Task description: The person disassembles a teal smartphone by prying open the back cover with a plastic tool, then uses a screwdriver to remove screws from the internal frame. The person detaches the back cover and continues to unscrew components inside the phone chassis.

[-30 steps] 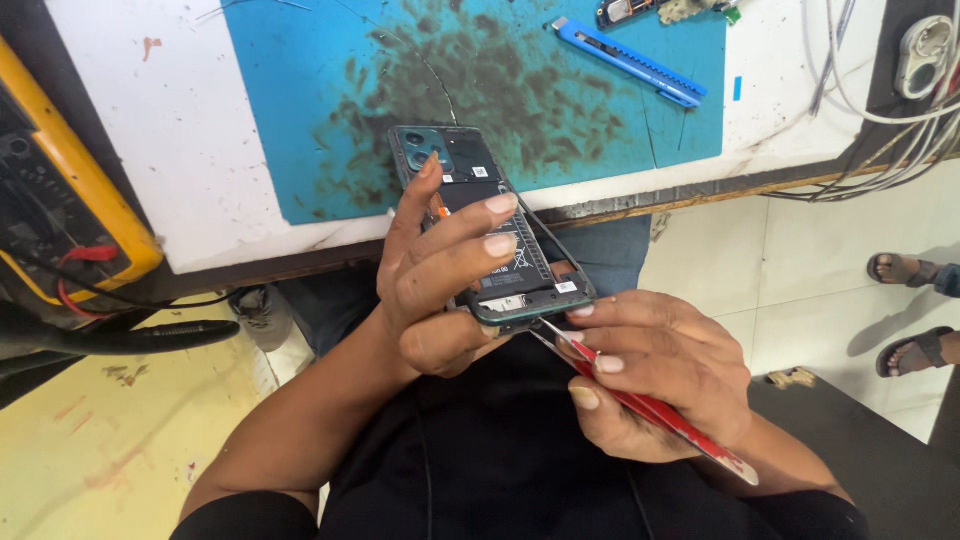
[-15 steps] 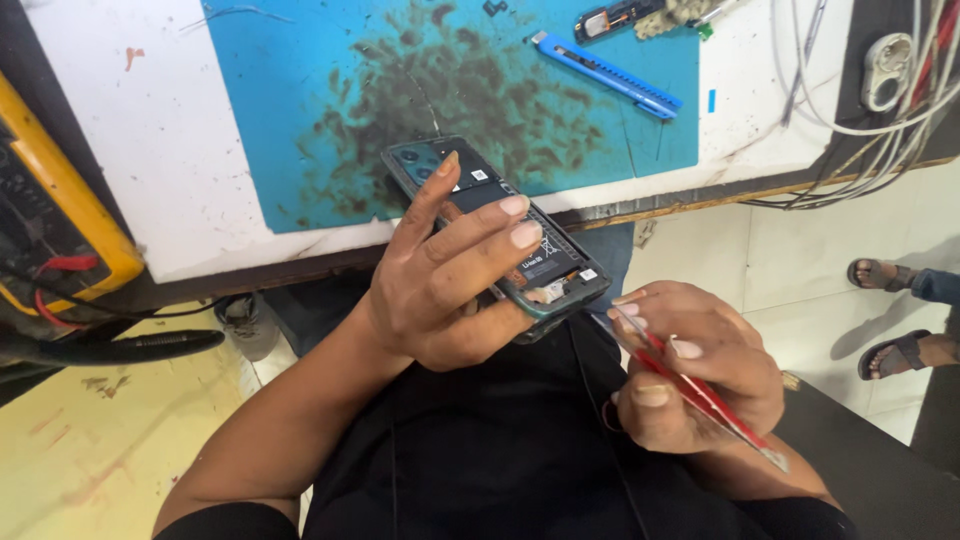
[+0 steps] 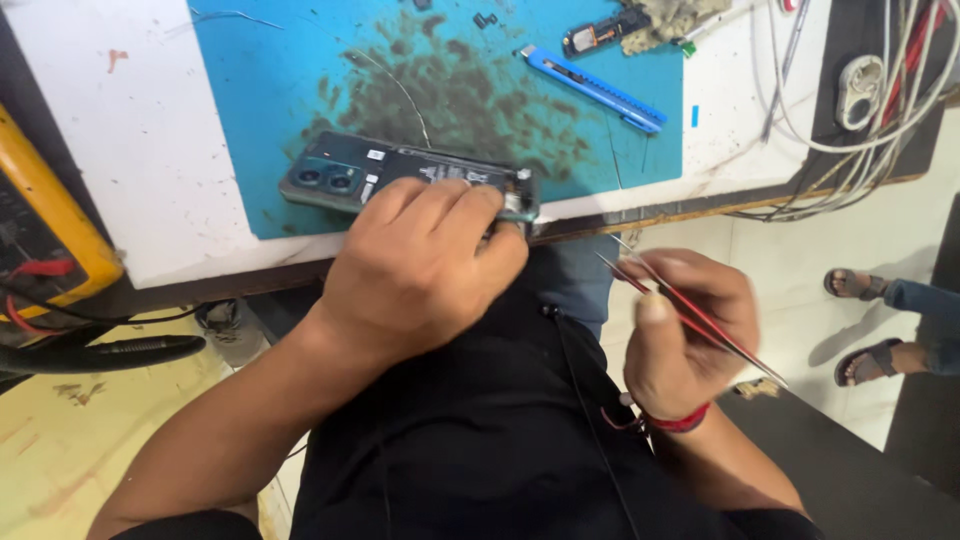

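At centre frame our left hand (image 3: 425, 265) grips the opened smartphone (image 3: 400, 180), which lies across the blue mat's (image 3: 270, 90) lower edge. Lower right, our right hand (image 3: 680, 335) pinches red tweezers (image 3: 690, 318), apart from the phone.

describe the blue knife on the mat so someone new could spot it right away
Start at the teal work mat on the white bench. Near its upper right corner lies the utility knife, slanted, apart from both hands. It is the only long, slim, bright blue thing there; the opened phone nearby is dark.
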